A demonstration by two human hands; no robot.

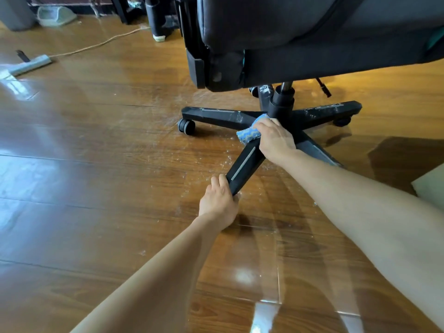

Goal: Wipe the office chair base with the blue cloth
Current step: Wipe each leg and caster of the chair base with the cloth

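Observation:
The black star-shaped chair base point(216, 116) stands on the wooden floor under a dark seat point(312, 39). Its left and right legs carry white dust marks. My right hand point(275, 139) holds the blue cloth point(248, 134) against the base near the central column point(281, 104), at the top of the near leg point(245, 165). My left hand point(219, 201) grips the outer end of that near leg, fingers curled round its tip. The castor under that tip is hidden by my hand.
White dust specks lie on the floor point(96, 164) around the base. A castor point(186, 126) shows on the left leg. A grey power strip point(28, 64) with a cord lies far left. A pale object point(430, 186) sits at the right edge.

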